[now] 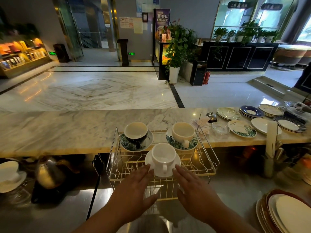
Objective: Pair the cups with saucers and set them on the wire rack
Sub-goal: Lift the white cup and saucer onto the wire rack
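A wire rack stands on the steel counter below the marble ledge. On it sit three pairs: a black cup on a leaf-pattern saucer at the back left, a cream cup on a leaf-pattern saucer at the back right, and a white cup on a plain white saucer at the front. My left hand and my right hand hover flat, fingers apart, either side of the white saucer, fingertips at its rim, holding nothing.
Several loose saucers and plates lie on the marble ledge to the right, beside a glass ashtray and a bell. A plate stack sits at the lower right. A kettle and another cup stand left.
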The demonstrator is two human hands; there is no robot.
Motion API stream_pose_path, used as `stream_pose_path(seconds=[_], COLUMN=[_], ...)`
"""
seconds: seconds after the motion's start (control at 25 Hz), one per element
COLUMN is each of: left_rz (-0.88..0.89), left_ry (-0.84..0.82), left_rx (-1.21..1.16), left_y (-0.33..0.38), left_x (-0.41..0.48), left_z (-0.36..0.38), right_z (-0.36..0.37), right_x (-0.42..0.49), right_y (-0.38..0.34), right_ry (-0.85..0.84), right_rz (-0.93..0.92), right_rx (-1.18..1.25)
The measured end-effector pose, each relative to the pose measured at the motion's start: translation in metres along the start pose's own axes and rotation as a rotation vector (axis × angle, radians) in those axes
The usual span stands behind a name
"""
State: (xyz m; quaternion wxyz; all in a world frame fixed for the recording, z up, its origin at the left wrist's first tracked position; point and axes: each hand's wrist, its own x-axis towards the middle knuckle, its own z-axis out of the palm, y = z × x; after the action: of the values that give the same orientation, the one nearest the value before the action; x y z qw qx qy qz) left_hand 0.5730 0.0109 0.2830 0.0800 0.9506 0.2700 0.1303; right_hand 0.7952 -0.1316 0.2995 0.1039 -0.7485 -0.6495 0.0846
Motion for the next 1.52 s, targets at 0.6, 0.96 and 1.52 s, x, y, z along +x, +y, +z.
stream_pose_path(seconds=[0.6,0.96,1.52], left_rz=[-0.156,-0.281,-0.224], left_ry=[-0.099,-0.091,-0.108], left_rx=[0.037,0.153,0.139], left_y=[-0.018,-0.044,-0.054], left_x=[0.02,0.061,0.072], left_z=[-0.009,-0.019,-0.016], right_z=[-0.011,-0.021,-0.017], right_x=[0.015,0.063,0.071], right_y=[0.018,0.061,0.061], right_ry=[0.085,0.013,-0.002], right_rz=[0.045,0.182,0.144], right_rx=[-0.002,-0.205,-0.261])
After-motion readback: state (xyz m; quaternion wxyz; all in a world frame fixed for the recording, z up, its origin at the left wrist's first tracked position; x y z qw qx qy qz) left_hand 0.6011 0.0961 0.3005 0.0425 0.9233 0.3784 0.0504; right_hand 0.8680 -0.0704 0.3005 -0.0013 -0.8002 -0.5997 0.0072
